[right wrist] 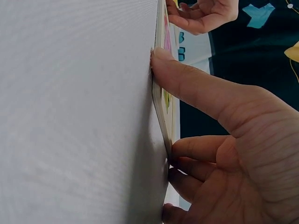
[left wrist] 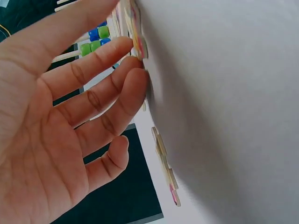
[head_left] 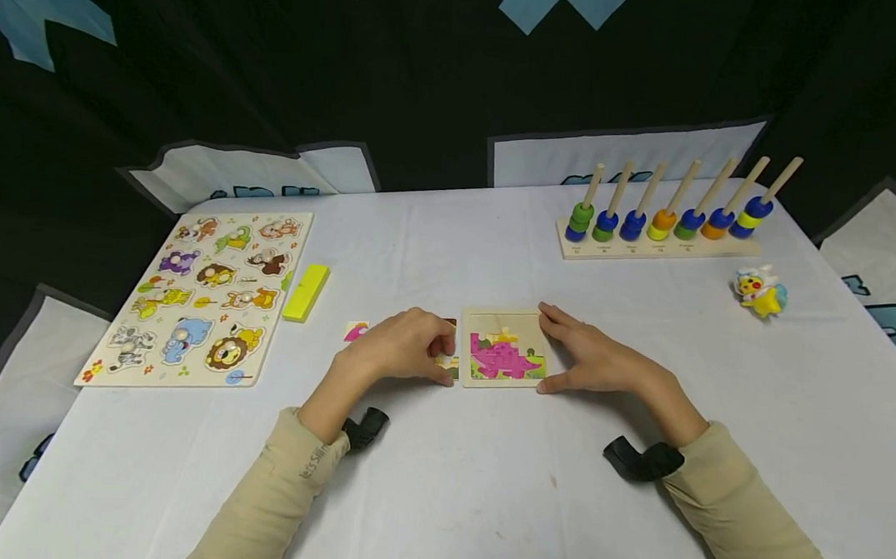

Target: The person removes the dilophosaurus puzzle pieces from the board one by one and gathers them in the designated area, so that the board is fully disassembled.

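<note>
Tabletop [head_left: 498, 498], spread right hand [head_left: 589, 356] against puzzle [head_left: 506, 361]

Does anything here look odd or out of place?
Faint brownish specks mark the white tablecloth on the near side of the dinosaur puzzle, perhaps stains. The puzzle's upper part looks bare, as if unfinished.
</note>
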`<state>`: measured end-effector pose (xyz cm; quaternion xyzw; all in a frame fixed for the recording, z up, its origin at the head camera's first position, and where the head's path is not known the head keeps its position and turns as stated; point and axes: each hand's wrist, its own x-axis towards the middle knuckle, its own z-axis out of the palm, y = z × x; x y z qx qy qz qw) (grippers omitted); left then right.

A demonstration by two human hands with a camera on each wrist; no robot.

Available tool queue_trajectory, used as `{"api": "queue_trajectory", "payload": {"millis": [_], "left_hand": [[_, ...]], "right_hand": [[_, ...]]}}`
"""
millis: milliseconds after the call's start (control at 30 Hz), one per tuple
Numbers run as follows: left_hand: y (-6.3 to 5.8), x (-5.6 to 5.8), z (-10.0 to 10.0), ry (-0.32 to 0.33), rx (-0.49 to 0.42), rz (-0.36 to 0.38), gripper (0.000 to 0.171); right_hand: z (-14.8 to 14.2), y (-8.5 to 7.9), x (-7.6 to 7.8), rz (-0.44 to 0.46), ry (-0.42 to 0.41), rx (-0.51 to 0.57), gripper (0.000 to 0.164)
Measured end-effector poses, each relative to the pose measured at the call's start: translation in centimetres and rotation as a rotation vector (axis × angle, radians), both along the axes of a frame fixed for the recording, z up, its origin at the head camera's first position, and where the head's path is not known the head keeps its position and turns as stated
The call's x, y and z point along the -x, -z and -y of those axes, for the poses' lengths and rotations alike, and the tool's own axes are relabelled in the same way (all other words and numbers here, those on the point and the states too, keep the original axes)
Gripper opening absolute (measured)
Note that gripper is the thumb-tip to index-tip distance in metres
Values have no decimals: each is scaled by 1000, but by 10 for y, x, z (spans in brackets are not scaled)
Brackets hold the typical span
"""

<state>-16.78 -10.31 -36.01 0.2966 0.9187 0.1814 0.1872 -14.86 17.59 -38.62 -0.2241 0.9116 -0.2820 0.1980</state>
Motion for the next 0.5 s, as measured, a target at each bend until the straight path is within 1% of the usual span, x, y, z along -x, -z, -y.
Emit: {"api": "queue_trajectory", "payload": {"millis": [100,333,500], "left_hand": [[1,0,-1,8,2,2,27],[2,0,-1,10,5,-11,22],[2,1,-3,-32,12,-38,28]], "right_hand": [[0,-1,0,0,1,-3,96],[-1,-1,-1,4,1,-8,96],[-1,0,0,1,-6,7,96]]}}
